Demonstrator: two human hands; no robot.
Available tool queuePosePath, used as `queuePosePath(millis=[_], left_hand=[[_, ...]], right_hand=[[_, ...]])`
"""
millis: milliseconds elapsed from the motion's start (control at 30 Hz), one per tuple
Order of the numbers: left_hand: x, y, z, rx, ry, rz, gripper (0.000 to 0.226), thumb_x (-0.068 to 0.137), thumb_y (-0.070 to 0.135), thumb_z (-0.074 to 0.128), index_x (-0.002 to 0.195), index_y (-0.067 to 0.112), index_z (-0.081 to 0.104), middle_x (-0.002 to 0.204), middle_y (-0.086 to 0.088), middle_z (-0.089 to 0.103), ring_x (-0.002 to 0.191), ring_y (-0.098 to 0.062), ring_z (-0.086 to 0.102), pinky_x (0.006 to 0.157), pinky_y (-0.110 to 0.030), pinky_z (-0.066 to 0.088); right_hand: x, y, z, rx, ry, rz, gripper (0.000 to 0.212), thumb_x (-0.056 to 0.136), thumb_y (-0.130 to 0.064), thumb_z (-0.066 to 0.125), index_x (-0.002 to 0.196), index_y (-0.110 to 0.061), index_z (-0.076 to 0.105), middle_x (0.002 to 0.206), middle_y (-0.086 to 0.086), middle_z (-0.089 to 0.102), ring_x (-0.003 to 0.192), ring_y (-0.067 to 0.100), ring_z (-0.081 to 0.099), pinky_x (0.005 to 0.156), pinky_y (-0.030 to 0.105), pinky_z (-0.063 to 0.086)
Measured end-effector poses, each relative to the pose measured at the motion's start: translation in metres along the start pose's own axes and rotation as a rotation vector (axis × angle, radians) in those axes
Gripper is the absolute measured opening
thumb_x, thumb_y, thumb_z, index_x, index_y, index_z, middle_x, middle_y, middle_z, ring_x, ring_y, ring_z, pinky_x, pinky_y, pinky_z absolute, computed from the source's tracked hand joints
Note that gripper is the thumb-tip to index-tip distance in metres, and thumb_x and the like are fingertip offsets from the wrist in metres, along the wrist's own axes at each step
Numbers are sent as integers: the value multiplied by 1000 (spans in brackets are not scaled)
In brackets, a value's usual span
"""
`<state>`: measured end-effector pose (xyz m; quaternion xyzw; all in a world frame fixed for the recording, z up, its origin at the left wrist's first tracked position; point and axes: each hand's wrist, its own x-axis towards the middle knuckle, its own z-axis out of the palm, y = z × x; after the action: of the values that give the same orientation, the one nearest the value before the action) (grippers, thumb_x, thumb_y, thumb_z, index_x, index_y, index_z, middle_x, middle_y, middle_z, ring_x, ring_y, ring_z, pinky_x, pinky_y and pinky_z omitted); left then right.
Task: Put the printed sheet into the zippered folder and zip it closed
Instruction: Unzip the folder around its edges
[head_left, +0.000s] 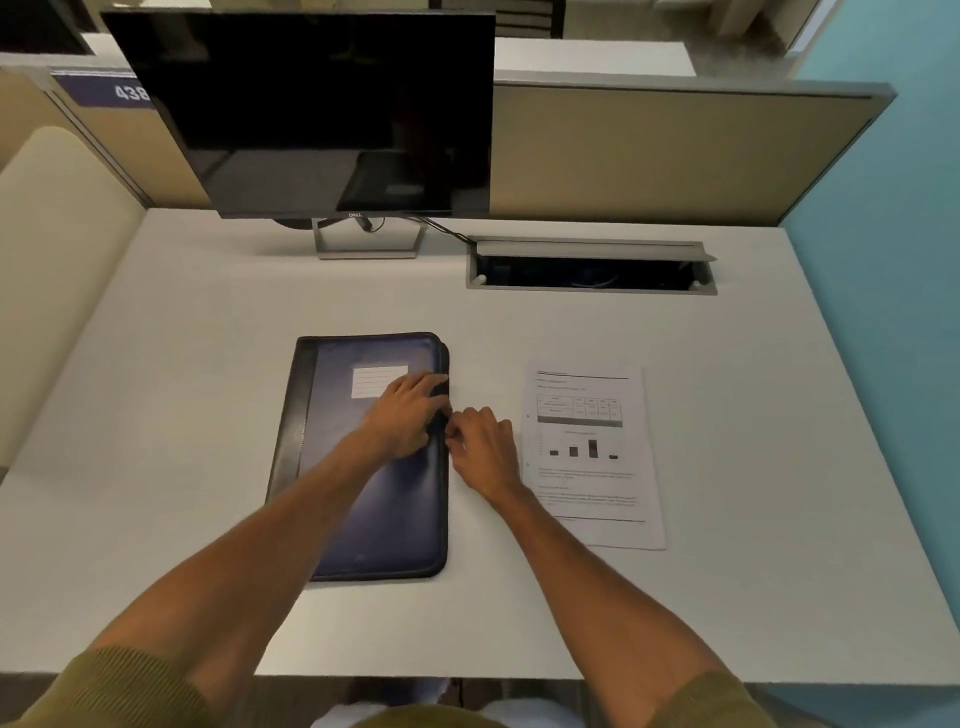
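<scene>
Head view: dark blue folder (363, 519) lies closed; left hand (405, 415) presses flat on it, right hand (483, 447) pinches its zip edge.

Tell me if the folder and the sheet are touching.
Apart. The head view shows a strip of bare desk between the right edge of the folder and the left edge of the sheet, with the right hand over part of it.

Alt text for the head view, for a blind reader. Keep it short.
Two hands meet at the right edge of a closed dark-blue folder on a white desk: left hand pressing the cover, right hand pinching the zipper edge. A printed sheet lies flat to its right, apart; a dark monitor stands behind.
</scene>
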<state>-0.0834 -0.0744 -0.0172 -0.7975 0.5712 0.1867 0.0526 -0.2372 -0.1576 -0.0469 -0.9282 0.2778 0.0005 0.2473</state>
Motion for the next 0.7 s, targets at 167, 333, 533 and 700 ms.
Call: queuePosePath(millis=[167,333,533,700], left_hand=[[-13,5,0,130,-60,18,60,100,17,66,154,28,44,177,-5,11,163,-32,19,126,-52,38],[-8,4,-10,207,-91,87,43,104,18,63,143,25,48,171,-5,19,158,-35,24,93,-46,63],[-8,-3,-12,160,-67,68,36,103,8,57,136,23,50,175,-7,11,159,-37,22,88,-48,64],[-13,-3,-13,102,-49,43,42,103,5,55,142,19,47,174,-11,11,160,-41,19,100,-50,60]], right_hand=[[-5,-5,2,-81,-5,-24,25,107,-28,58,130,-20,62,132,1,67,124,21,57,108,41,45],[-31,-13,14,-111,21,32,26,106,-29,58,131,-21,61,132,0,67,123,20,58,106,40,45],[-76,-23,33,-119,68,120,16,103,-21,54,114,-23,65,118,-5,68,113,19,57,95,39,46],[-111,-26,43,-125,82,149,16,102,-21,51,108,-25,65,113,-10,67,110,15,56,96,36,42]])
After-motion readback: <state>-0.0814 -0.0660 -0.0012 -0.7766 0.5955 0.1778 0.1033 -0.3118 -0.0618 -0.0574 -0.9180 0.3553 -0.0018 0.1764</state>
